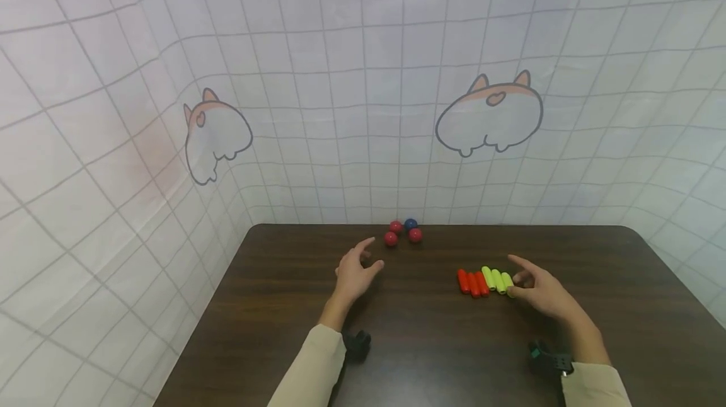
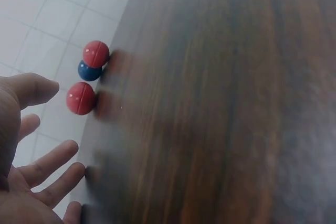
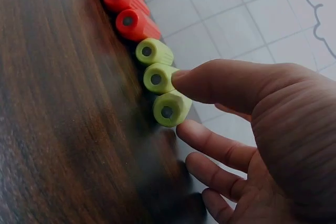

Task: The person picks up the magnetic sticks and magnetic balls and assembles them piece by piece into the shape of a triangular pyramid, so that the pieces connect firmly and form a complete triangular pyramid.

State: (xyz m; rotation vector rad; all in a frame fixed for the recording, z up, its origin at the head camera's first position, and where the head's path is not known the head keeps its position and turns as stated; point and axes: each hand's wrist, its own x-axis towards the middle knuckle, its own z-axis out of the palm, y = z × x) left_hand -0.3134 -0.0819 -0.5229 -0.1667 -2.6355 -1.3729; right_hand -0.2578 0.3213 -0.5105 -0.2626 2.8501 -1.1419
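Observation:
My left hand (image 1: 354,273) hovers over the left half of the table, fingers spread and holding nothing. Just beyond it sit three red balls (image 1: 391,239) and one blue ball (image 1: 411,223), grouped near the back edge. Three short red rods (image 1: 473,284) and three yellow-green rods (image 1: 498,281) lie side by side in a row on the right half. Grey round spots mark the rod ends in the right wrist view. My right hand (image 1: 541,290) is at the row's right end, fingers loosely bent. Its thumb (image 3: 226,80) overlaps the yellow-green rods in view; contact is unclear.
The dark wood table (image 1: 420,344) ends against a white gridded cloth (image 1: 340,111) at the back and along the left. A dark strap device (image 1: 357,345) is on the left wrist, and another (image 1: 549,360) on the right.

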